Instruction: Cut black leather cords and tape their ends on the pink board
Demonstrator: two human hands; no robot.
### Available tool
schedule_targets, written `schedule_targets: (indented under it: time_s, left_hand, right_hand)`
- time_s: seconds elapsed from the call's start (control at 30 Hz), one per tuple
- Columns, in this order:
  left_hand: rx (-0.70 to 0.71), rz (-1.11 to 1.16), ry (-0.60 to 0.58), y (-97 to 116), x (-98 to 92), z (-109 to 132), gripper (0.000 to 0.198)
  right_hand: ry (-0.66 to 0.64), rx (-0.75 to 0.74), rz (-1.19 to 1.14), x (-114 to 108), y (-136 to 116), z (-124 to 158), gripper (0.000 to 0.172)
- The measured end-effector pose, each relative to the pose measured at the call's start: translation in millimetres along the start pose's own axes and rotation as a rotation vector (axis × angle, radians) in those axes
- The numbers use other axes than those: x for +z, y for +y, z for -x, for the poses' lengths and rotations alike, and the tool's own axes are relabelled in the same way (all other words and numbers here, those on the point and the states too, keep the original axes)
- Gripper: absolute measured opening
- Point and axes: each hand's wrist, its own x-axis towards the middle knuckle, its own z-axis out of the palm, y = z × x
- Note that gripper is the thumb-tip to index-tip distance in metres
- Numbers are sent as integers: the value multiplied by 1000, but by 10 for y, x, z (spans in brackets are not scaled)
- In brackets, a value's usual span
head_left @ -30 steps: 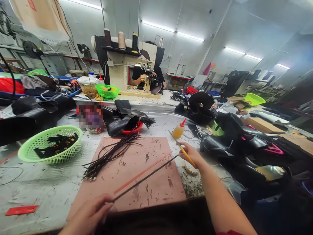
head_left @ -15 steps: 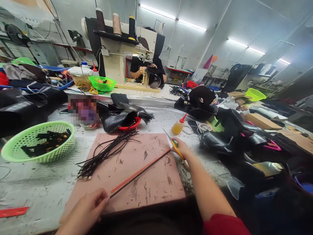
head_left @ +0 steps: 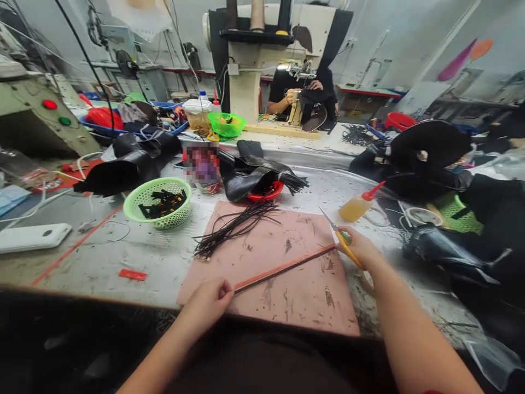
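My left hand (head_left: pixel 207 302) pinches the near end of a thin black strip (head_left: pixel 283 270) that lies stretched along a red strip across the pink cutting mat (head_left: pixel 303 295). My right hand (head_left: pixel 361 248) holds the far end of the strip together with yellow-handled scissors (head_left: pixel 341 239), whose blades point up and away. A bundle of black cords (head_left: pixel 235 227) lies on the mat's far left corner.
A green basket (head_left: pixel 158 201) of black pieces stands to the left, a glue bottle (head_left: pixel 359 205) to the right of the mat. Black leather pieces and a red dish (head_left: pixel 266 192) lie behind. A white phone (head_left: pixel 33 237) rests at left. Another person works at a sewing machine (head_left: pixel 262 65) beyond.
The black strip has come down from a raised slant to lie along the red strip on the mat. My view has swung left and lower.
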Motion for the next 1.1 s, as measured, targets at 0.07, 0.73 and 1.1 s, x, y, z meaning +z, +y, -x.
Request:
schedule_targets:
  time_s: [0.07, 0.73, 1.1]
  left_hand:
    - [-20, -17, -5, 26, 4, 19, 10]
    - [-117, 615, 186, 311, 78, -187, 14]
    - [-153, 776, 259, 421, 220, -237, 21]
  right_hand:
    - [14, -14, 48, 0, 27, -3, 42]
    - [109, 28, 234, -314, -432, -277, 48]
    - [-42, 96, 164, -148, -290, -699, 48]
